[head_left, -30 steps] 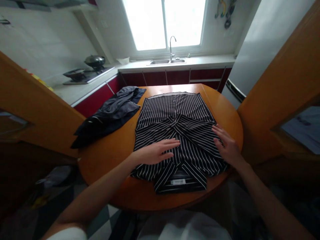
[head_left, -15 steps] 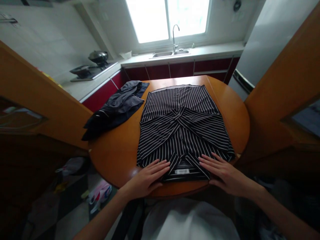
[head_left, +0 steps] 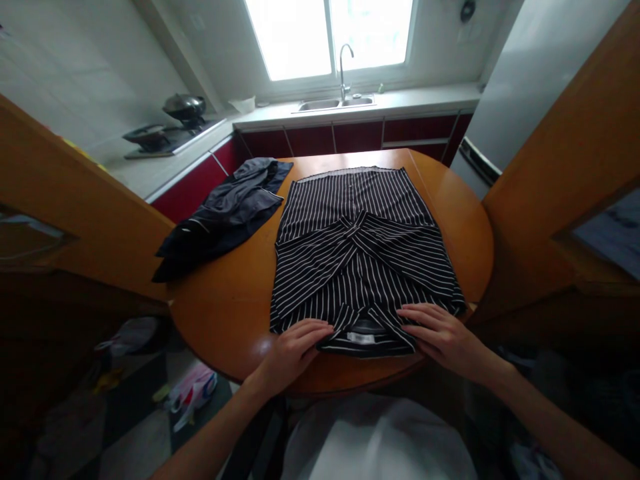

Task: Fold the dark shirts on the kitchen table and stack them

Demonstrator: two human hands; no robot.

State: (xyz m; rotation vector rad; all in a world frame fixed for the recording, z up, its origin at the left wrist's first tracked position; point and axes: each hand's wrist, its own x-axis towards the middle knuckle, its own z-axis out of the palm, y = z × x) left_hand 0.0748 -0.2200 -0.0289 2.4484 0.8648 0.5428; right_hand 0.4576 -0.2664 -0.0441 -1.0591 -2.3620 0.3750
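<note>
A black shirt with white stripes (head_left: 360, 193) lies on the round wooden table (head_left: 220, 303), its sleeves folded across the middle and its collar towards me. Inside the collar a white label (head_left: 361, 338) shows. My left hand (head_left: 295, 350) is closed on the shirt's near left corner beside the collar, fingers on top and thumb low. At the near right corner my right hand (head_left: 440, 337) has its fingers bent over the cloth, with the thumb mostly hidden beneath. The collar edge looks slightly raised off the table.
Dark crumpled clothes (head_left: 220, 217) lie at the table's left edge. Beyond stand a counter with a sink (head_left: 320, 105), a tap (head_left: 343, 70) and a stove with pans (head_left: 183, 107). Wooden partitions (head_left: 560, 160) flank the table. A plastic bag (head_left: 195, 390) lies on the floor.
My fingers have gone from lying flat on the shirt to curling round its near edge on both sides. The collar edge has risen and shifted slightly away from me.
</note>
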